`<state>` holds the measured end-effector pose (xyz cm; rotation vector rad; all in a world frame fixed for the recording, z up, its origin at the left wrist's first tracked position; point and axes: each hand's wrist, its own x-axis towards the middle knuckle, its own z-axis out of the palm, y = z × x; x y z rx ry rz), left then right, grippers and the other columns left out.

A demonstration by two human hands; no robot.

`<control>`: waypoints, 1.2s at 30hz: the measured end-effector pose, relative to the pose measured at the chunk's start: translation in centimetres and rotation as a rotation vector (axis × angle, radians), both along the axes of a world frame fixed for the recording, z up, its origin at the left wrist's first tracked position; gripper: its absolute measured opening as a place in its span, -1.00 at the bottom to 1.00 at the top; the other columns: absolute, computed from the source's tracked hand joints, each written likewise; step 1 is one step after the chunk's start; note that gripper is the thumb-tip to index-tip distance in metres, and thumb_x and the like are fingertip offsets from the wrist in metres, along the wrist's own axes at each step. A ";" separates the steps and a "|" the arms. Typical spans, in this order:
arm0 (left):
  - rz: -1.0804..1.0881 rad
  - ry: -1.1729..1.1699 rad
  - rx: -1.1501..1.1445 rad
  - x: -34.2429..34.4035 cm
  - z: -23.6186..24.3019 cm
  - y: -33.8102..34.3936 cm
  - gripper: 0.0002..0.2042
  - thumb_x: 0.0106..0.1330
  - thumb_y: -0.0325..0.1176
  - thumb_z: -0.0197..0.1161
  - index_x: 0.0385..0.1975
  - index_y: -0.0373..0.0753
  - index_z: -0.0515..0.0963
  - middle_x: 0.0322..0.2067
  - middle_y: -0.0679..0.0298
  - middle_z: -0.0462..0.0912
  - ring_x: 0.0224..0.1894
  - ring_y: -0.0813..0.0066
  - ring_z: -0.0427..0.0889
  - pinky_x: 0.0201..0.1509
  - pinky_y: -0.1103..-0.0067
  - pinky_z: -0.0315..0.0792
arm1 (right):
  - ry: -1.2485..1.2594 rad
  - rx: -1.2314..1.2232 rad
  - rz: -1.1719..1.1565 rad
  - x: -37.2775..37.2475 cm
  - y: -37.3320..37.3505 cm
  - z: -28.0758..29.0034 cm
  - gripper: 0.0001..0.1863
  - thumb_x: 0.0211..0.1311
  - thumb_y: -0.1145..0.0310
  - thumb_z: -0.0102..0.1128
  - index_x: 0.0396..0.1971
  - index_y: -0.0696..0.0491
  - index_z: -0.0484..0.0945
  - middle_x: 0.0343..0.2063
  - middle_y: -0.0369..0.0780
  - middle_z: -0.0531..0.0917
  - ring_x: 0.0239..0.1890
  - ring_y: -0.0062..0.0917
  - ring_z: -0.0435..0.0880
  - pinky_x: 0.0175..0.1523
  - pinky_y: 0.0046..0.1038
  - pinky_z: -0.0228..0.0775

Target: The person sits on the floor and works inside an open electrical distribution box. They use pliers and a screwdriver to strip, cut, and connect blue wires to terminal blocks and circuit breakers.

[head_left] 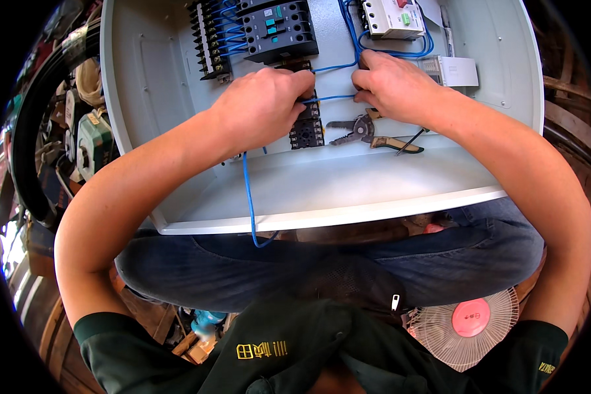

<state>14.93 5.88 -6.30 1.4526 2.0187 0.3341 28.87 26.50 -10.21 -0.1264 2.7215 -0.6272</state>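
Both my hands reach into a pale grey metal enclosure [295,174]. Between them runs a stretch of blue wire [335,98]. My left hand [262,105] is closed on this wire; a loose blue length hangs below it over the near rim. At the other end of the stretch, my right hand [397,85] pinches the wire with its fingertips. Under the left hand is a black relay socket [306,133], partly covered. Wire strippers [361,129] with tan-and-black handles lie between the hands, beside a thin dark-shafted tool [412,141].
At the enclosure's back sit a black terminal strip [207,43], a black contactor [279,29] and a white switch with red and green buttons [394,18]. A small white box [458,71] lies at right. My jeans-clad legs [440,256] are below; a fan [469,322] stands lower right.
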 end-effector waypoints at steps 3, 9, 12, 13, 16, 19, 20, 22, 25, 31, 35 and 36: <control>-0.071 0.007 0.022 0.0 -0.5 -0.1 -0.86 0.24 -0.49 0.23 -0.22 -0.27 0.57 -0.30 0.08 0.68 -0.21 0.03 0.66 -0.14 0.27 0.55 | -0.057 -0.048 -0.049 -0.1 0.4 0.2 -0.80 0.18 0.40 0.34 -0.28 0.18 0.57 -0.19 -0.06 0.56 -0.04 -0.14 0.60 0.02 -0.18 0.51; -0.021 -0.003 -0.100 0.2 -0.4 0.1 -0.87 0.22 -0.49 0.23 -0.25 -0.28 0.57 -0.30 0.11 0.68 -0.19 0.04 0.65 -0.13 0.26 0.54 | -0.177 -0.177 -0.250 -0.2 0.3 1.2 -0.74 0.13 0.41 0.38 -0.24 0.18 0.53 -0.22 -0.04 0.62 -0.09 -0.10 0.64 0.00 -0.20 0.50; -0.017 -0.020 -0.090 0.1 -0.4 0.2 -0.88 0.22 -0.48 0.23 -0.26 -0.28 0.57 -0.31 0.11 0.68 -0.20 0.03 0.65 -0.13 0.25 0.54 | -0.081 -0.182 -0.222 0.4 -0.1 0.7 -0.77 0.14 0.39 0.37 -0.27 0.18 0.57 -0.25 -0.03 0.63 -0.13 -0.08 0.65 -0.02 -0.19 0.50; -0.020 -0.011 -0.078 0.1 -0.4 0.2 -0.88 0.22 -0.48 0.23 -0.26 -0.28 0.57 -0.31 0.11 0.68 -0.20 0.03 0.66 -0.14 0.25 0.54 | -0.086 -0.156 -0.218 0.4 -0.5 0.7 -0.79 0.15 0.38 0.37 -0.29 0.17 0.59 -0.24 -0.03 0.63 -0.13 -0.08 0.65 -0.02 -0.18 0.50; -0.013 0.000 -0.068 0.1 -0.5 0.2 -0.88 0.22 -0.48 0.23 -0.26 -0.28 0.57 -0.31 0.11 0.69 -0.21 0.04 0.67 -0.14 0.26 0.55 | -0.096 -0.110 -0.225 0.1 -1.1 0.9 -0.81 0.17 0.35 0.35 -0.34 0.17 0.63 -0.23 -0.01 0.64 -0.13 -0.07 0.65 -0.03 -0.16 0.51; 0.019 -0.016 -0.103 -0.1 -0.3 0.3 -0.88 0.22 -0.48 0.24 -0.27 -0.29 0.58 -0.30 0.11 0.69 -0.22 0.06 0.68 -0.14 0.28 0.56 | -0.071 -0.096 -0.243 0.2 -1.4 0.5 -0.82 0.15 0.34 0.37 -0.35 0.14 0.66 -0.28 -0.04 0.62 -0.18 -0.08 0.64 -0.07 -0.18 0.50; 0.024 -0.019 -0.117 -0.1 -0.2 0.4 -0.88 0.23 -0.47 0.24 -0.27 -0.29 0.58 -0.30 0.11 0.70 -0.21 0.06 0.68 -0.13 0.29 0.56 | -0.057 -0.094 -0.250 0.3 -1.5 0.4 -0.82 0.14 0.34 0.39 -0.34 0.12 0.66 -0.30 -0.05 0.60 -0.21 -0.09 0.63 -0.09 -0.20 0.50; 0.038 -0.022 -0.131 -0.2 -0.2 0.4 -0.88 0.23 -0.47 0.24 -0.27 -0.31 0.58 -0.31 0.09 0.70 -0.22 0.06 0.69 -0.13 0.30 0.56 | -0.041 -0.076 -0.229 0.2 -1.5 0.4 -0.82 0.14 0.34 0.38 -0.34 0.14 0.66 -0.30 -0.04 0.60 -0.20 -0.08 0.63 -0.09 -0.19 0.50; 0.064 -0.031 -0.125 -0.2 -0.5 0.5 -0.88 0.23 -0.47 0.25 -0.29 -0.34 0.58 -0.34 0.05 0.69 -0.24 0.06 0.69 -0.13 0.31 0.55 | -0.033 -0.061 -0.201 0.1 -1.5 0.6 -0.83 0.17 0.36 0.35 -0.35 0.16 0.66 -0.31 0.01 0.64 -0.19 -0.04 0.65 -0.07 -0.13 0.51; 0.128 -0.124 -0.175 -0.3 -0.6 0.6 -0.85 0.23 -0.44 0.27 -0.31 -0.41 0.58 -0.39 0.00 0.69 -0.30 0.11 0.70 -0.17 0.36 0.55 | -0.132 -0.078 -0.207 -0.6 -1.3 0.7 -0.82 0.13 0.37 0.38 -0.37 0.18 0.66 -0.28 0.01 0.62 -0.21 -0.03 0.64 -0.08 -0.16 0.51; 0.161 -0.148 -0.186 -0.2 -0.5 0.5 -0.83 0.23 -0.41 0.29 -0.31 -0.41 0.59 -0.41 0.02 0.70 -0.35 0.16 0.70 -0.20 0.38 0.56 | -0.151 -0.081 -0.208 -0.8 -1.3 0.9 -0.83 0.14 0.38 0.38 -0.38 0.18 0.67 -0.29 0.01 0.63 -0.21 -0.04 0.65 -0.09 -0.18 0.52; 0.167 -0.153 -0.177 -0.2 -0.5 0.4 -0.82 0.23 -0.40 0.30 -0.32 -0.41 0.60 -0.42 0.02 0.70 -0.36 0.17 0.70 -0.21 0.39 0.56 | -0.157 -0.083 -0.215 -0.8 -1.3 1.1 -0.83 0.14 0.38 0.38 -0.38 0.18 0.67 -0.29 0.01 0.63 -0.21 -0.05 0.66 -0.09 -0.18 0.52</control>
